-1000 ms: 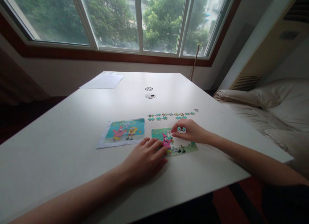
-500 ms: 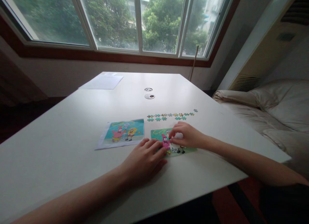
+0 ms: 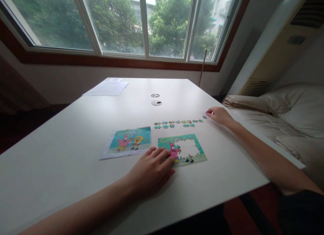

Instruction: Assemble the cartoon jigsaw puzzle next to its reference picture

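Observation:
My left hand lies flat with fingers stretched over the lower left of a partly assembled jigsaw puzzle. Its green border and a pink starfish figure are in place around a white, irregular gap in the middle and right. At the far right end of the loose pieces, my right hand has thumb and fingers drawn into a pinch at the edge of a small puzzle piece, which lies on the table. Two rows of loose puzzle pieces run behind the puzzle. Left of it lies a picture sheet with cartoon figures.
Two round flat items lie farther back on the white table. Sheets of white paper rest at its far left corner. A beige sofa stands to the right, and a window is beyond the table.
My right hand has moved from the puzzle's gap up and right to the farthest loose piece, uncovering the gap. My left hand has stayed on the puzzle.

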The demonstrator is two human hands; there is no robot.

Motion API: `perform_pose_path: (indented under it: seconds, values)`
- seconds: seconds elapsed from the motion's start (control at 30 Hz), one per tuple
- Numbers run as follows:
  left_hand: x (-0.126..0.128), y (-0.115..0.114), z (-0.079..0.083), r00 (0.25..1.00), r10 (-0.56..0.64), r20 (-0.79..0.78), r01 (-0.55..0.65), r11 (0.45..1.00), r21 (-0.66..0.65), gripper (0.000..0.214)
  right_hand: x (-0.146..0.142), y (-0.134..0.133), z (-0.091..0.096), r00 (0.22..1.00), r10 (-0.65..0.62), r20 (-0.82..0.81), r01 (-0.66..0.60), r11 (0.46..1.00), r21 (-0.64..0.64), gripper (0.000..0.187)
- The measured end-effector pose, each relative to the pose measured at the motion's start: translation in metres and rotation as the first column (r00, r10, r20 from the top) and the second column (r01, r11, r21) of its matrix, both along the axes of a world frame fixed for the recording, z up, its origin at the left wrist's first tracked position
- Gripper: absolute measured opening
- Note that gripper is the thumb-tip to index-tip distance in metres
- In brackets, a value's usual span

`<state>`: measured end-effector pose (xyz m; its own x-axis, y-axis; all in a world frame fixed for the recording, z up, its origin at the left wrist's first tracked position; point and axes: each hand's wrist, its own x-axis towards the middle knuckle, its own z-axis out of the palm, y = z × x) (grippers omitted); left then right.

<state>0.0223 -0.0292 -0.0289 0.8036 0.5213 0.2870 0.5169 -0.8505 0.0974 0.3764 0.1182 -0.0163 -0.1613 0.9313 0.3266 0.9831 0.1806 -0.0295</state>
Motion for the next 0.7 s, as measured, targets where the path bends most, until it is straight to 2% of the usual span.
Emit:
perform_pose_path:
  seconds: [0.07, 0.13, 0.23, 0.37, 0.7]
  values:
    - [0.0, 0.0002, -0.0002, 1.0, -0.001, 0.0, 0.001, 1.0, 0.004, 0.025, 0.0102, 0.0039, -0.0042, 0.995, -0.099, 0.013, 0.099, 0.995, -0.031, 0.026]
    - [0.0, 0.0003, 0.0001, 1.0, -0.002, -0.001, 0.002, 1.0, 0.003, 0.025, 0.0106, 0.0037, -0.0073, 0.992, -0.13, 0.008, 0.13, 0.989, -0.069, 0.031]
    - [-0.0004, 0.0001, 0.0009, 1.0, -0.006, 0.007, 0.006, 1.0, 0.007, 0.025, 0.0049, 0.0021, -0.0087, 0.996, -0.092, -0.013, 0.09, 0.988, -0.129, 0.032]
    - [-0.0008, 0.0003, 0.0011, 1.0, -0.004, 0.011, 0.004, 1.0, 0.012, 0.025, 0.0051, 0.0043, -0.0076, 0.998, -0.032, -0.059, 0.019, 0.978, -0.209, 0.023]
    - [-0.0004, -0.0002, 0.0005, 1.0, 0.003, 0.004, -0.003, 1.0, -0.002, 0.025, 0.0072, 0.0054, -0.0063, 0.992, -0.062, -0.111, 0.03, 0.962, -0.272, 0.027]
